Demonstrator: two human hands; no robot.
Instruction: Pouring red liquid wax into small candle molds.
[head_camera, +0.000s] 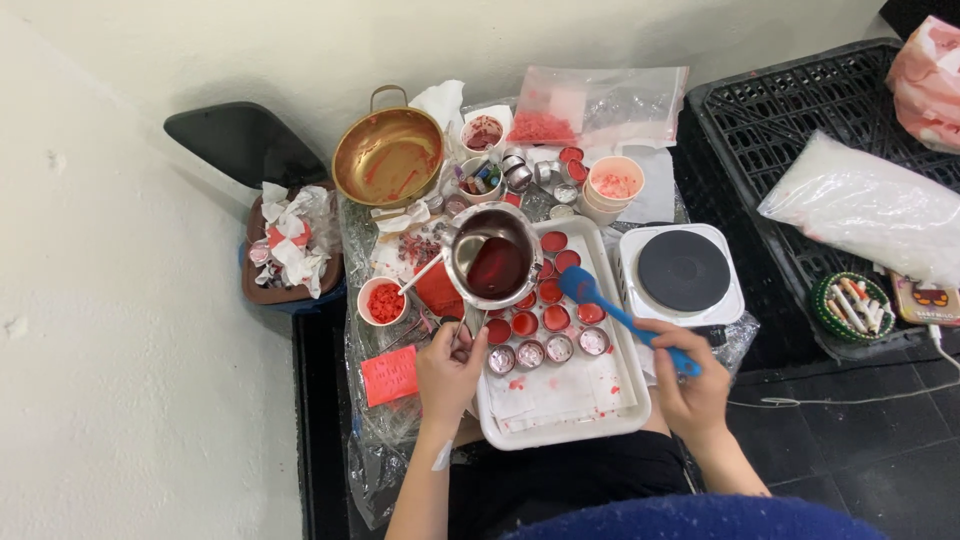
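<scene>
Left hand (450, 370) was closed around the handle of a small steel melting pot (492, 258), holding it above the far left part of the white tray (560, 425). Pot held dark red liquid. Right hand (690, 385) was closed around the near end of a blue spatula (625, 318), blade pointing far-left over the tray, just right of the pot.

On the tray: rows of small round tins (545, 320), the far ones filled red, the near row of four pale pink or whitish. Paper with red spatter lay on the tray's near part.

Left of the tray sat a small white cup of red chunks (382, 300) and a pink note (390, 375). Right of the tray stood a white single hot plate (683, 272) with a dark round top.

Further off: a gold pan (388, 157) at far left, a stack of paper cups (614, 187), a clear bag of red bits (590, 105). Far left, a brown bin (292, 250) stuffed with crumpled tissue. At right, a black crate (790, 90) carried a white plastic bag (860, 205); a small green bowl (850, 307) lay near it.
</scene>
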